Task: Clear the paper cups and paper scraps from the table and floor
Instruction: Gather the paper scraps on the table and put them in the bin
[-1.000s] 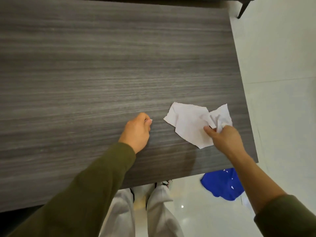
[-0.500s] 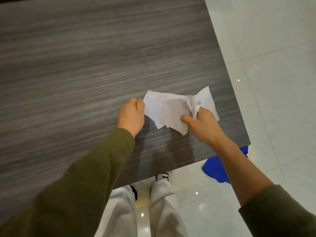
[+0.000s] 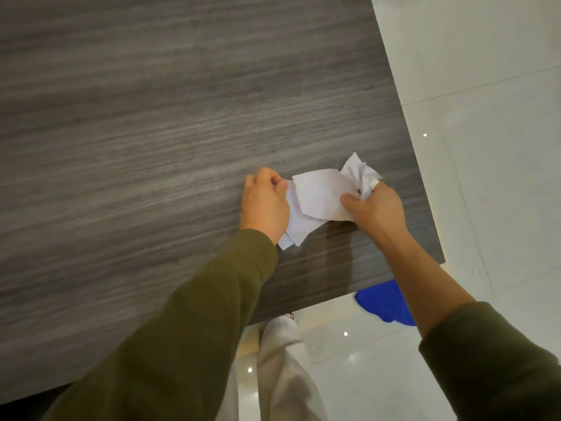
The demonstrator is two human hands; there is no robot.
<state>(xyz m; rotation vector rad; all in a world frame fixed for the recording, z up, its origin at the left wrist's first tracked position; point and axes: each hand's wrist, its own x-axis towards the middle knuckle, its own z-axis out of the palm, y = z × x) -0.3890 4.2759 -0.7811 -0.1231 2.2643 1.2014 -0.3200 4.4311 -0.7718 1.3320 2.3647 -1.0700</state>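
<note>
Grey wood-grain table (image 3: 151,132) fills most of the view, with pale glossy floor tiles (image 3: 485,117) to the right and along the near edge. Only torn white paper scraps (image 3: 318,196) lie on the table, near its near right corner.

Both hands are on those scraps. The right hand (image 3: 376,208) is closed on them: its thumb pins the flat sheet from the near side while its fingers are curled into a crumpled wad at the far right end. The left hand (image 3: 265,202) is curled at the left edge of the pile, fingertips bent onto the paper; some torn pieces stick out beneath its wrist toward the near side. Whether it is pinching the paper or only pressing it down I cannot tell.

The step in hand looks like gathering the loose scraps into one bundle. The next move would call for drawing the two hands together, so the flat sheet folds into the wad, and for catching the bits poking out under the left wrist, since those seem likeliest to slip free when the bundle lifts.

On the floor, just past the table's near edge and partly hidden by the right forearm, lies a blue thing (image 3: 385,302); I cannot tell what it is. No paper cups are in view.
</note>
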